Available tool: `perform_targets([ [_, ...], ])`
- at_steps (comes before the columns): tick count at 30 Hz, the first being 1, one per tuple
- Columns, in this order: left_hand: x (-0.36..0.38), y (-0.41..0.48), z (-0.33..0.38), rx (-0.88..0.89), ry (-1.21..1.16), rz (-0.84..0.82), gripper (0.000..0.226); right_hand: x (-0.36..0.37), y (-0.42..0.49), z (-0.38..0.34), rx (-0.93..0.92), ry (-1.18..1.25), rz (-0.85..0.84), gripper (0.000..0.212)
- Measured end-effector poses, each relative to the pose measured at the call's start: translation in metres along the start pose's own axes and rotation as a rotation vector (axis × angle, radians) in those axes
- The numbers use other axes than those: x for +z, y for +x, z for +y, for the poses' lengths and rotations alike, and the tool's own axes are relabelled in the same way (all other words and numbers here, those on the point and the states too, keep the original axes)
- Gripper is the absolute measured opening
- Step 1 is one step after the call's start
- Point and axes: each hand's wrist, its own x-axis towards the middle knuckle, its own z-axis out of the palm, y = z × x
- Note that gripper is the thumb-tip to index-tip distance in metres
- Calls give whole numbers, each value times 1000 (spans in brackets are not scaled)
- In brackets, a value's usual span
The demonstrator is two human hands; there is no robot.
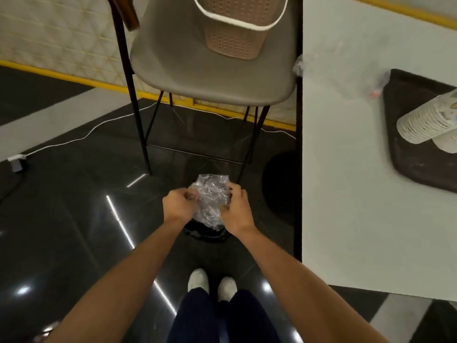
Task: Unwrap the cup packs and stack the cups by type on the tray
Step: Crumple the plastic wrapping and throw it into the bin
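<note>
A crumpled clear plastic wrapper (210,199) is held between my left hand (179,205) and my right hand (237,210), low over the dark floor. Both hands grip its sides. Directly under it lies a dark round opening with black lining (205,235), mostly hidden by the wrapper and my hands. At the right, on the white table (346,169), sits a dark tray (410,167). A stack of paper cups (427,120) lies on its side on the tray, over another pale cup stack (447,142) that is cut off by the frame edge.
A grey chair (210,70) stands ahead with a pink perforated basket (235,26) on its seat. More clear plastic (298,64) sits at the table's left edge and another scrap (378,85) lies beside the tray. A white cable (74,137) runs across the floor at left.
</note>
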Motion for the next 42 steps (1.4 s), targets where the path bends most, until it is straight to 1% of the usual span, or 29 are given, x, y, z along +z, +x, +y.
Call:
perform_targets([
  [3, 30, 23, -31, -54, -14, -45, 24, 26, 23, 34, 25, -31, -7, 43],
  [5, 52, 40, -55, -80, 1, -84, 29, 46, 41, 57, 25, -56, -10, 38],
  [8, 84, 66, -95, -83, 86, -122, 29, 77, 64, 87, 11, -123, -48, 42],
  [13, 135, 103, -155, -19, 282, -204, 30, 122, 102, 141, 30, -234, -138, 54],
  [20, 193, 145, -203, 37, 477, -341, 25, 169, 143, 189, 92, -328, -279, 61],
  [24, 210, 162, -215, 76, 668, -398, 30, 182, 156, 202, 129, -375, -351, 56],
  [26, 216, 166, -214, 117, 729, -431, 32, 185, 159, 205, 142, -384, -354, 51],
  [29, 219, 168, -215, 108, 777, -476, 33, 180, 158, 205, 137, -379, -334, 42],
  [32, 212, 161, -209, -14, 656, -381, 34, 170, 152, 198, 102, -368, -315, 49],
  [34, 200, 151, -200, -51, 565, -308, 35, 164, 145, 189, 95, -356, -295, 50],
  [36, 187, 139, -189, -39, 489, -279, 39, 156, 135, 177, 86, -342, -269, 49],
  [39, 161, 115, -171, -23, 383, -264, 52, 139, 111, 154, 99, -332, -241, 52],
  [42, 127, 84, -142, 23, 353, -228, 55, 118, 80, 122, 99, -303, -195, 52],
])
